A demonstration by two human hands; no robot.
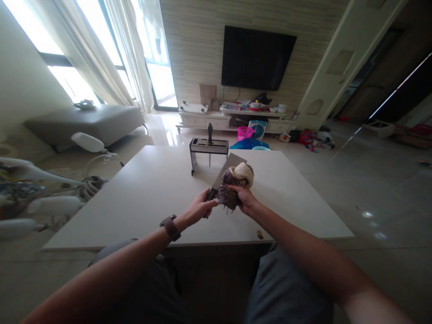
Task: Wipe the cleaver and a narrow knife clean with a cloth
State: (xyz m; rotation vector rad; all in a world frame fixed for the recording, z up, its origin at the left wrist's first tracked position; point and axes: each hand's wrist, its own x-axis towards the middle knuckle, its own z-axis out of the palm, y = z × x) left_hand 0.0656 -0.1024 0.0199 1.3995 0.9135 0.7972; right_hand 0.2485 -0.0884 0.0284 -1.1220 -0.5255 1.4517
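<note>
My left hand [201,206] is closed round the dark handle of a broad-bladed cleaver [222,173], whose blade points up and away to the right. In my right hand [243,197] is a bunched brown and cream cloth [232,191], pressed against the blade's near side. The cloth covers part of the blade, so I cannot see all of it. Beyond the cleaver stands a knife block [209,146] with a dark frame and one black-handled knife [210,132] upright in its slot.
All this is over a white table [162,198]. A small brown and yellow object [259,234] lies near its front edge. Past the far edge are a pink basket [245,132] and a blue bag [248,143]. White lamp-like pieces [88,142] crowd the left side.
</note>
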